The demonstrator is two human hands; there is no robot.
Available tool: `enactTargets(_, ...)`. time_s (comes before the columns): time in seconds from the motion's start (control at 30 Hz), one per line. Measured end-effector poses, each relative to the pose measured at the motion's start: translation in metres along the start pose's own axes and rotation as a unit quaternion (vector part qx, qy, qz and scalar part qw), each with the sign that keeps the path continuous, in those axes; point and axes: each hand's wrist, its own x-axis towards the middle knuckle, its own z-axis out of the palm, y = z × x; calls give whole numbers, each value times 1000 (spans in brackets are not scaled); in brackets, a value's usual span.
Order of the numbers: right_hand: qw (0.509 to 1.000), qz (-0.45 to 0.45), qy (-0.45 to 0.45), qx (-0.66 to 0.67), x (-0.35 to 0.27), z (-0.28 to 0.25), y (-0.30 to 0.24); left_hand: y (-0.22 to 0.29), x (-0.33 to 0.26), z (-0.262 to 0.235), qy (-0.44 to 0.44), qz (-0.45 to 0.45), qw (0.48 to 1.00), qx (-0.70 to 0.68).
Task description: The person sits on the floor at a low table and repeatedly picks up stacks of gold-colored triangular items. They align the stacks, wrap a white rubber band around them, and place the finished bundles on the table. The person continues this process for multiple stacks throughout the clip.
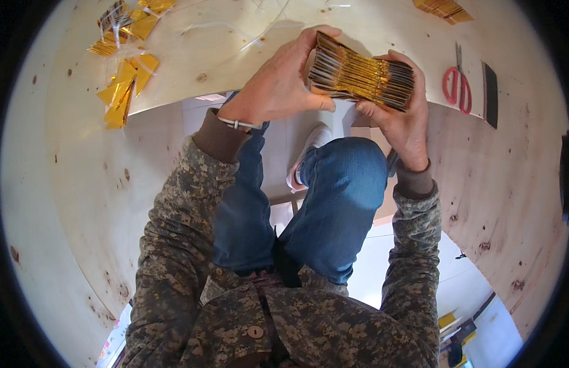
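Note:
A thick stack of flat gold foil packets point(362, 76) is held edge-on above the front edge of the pale plywood table point(82, 184). My left hand point(283, 83) grips the stack's left end, fingers over the top and thumb below. From the right, my right hand point(402, 116) clasps the other end, fingers wrapped around its far side. Both hands are closed on the stack, over my lap.
Loose gold packets and clear plastic wrappers point(126, 61) lie at the table's far left. More gold packets point(444, 8) sit at the far right. Red-handled scissors point(457, 83) and a dark flat strip point(491, 93) lie to the right of my hands.

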Motion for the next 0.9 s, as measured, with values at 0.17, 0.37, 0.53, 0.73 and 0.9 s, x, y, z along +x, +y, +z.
enactTargets(0.17, 1000, 0, 0, -4, 17, -9, 23, -21, 29, -2, 17, 71, 997, -22)
enactTargets(0.37, 996, -15, -50, -71, 28, -7, 47, -38, 43, -1, 30, 117, 982, 148)
enactTargets(0.53, 998, 32, -44, 15, 24, -5, 51, -39, 45, -12, -56, 62, 996, 32)
enactTargets(0.73, 999, 25, -29, -8, 29, -8, 43, -30, 48, -13, 6, 99, 990, 97)
enactTargets(0.9, 994, 15, -33, -101, 30, -9, 51, -25, 53, -21, -66, 57, 996, -4)
